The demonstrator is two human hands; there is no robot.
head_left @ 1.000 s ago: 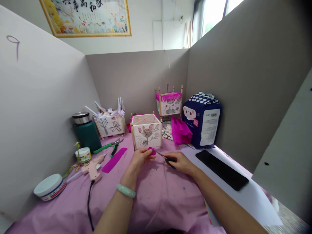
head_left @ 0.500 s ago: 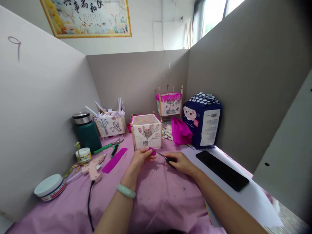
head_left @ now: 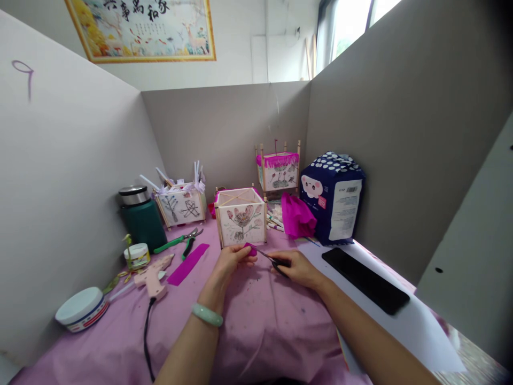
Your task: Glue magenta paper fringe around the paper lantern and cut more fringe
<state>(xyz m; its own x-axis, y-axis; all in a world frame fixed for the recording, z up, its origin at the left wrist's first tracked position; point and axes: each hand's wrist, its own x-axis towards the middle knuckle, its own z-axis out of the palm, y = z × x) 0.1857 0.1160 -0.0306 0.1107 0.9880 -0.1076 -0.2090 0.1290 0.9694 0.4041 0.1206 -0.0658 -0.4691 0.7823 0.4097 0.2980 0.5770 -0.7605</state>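
Between the fingers of my left hand (head_left: 235,258) is a small folded piece of magenta paper (head_left: 251,249). My right hand (head_left: 298,268) grips black-handled scissors (head_left: 280,263), whose blades point left and reach the paper's edge. Just beyond both hands stands a stick-framed box lantern (head_left: 242,223) with a flower drawing on its front. A flat magenta paper strip (head_left: 188,264) lies on the cloth to the left of my left hand. How far the scissor blades are spread is too small to tell.
At left are a pink glue gun (head_left: 151,278), green-handled pliers (head_left: 176,241), a white tub (head_left: 82,309) and a dark green thermos (head_left: 142,216). Crumpled magenta paper (head_left: 297,215) lies by a blue package (head_left: 334,198). A black phone (head_left: 364,279) rests on white paper (head_left: 425,331). Grey partitions surround the table.
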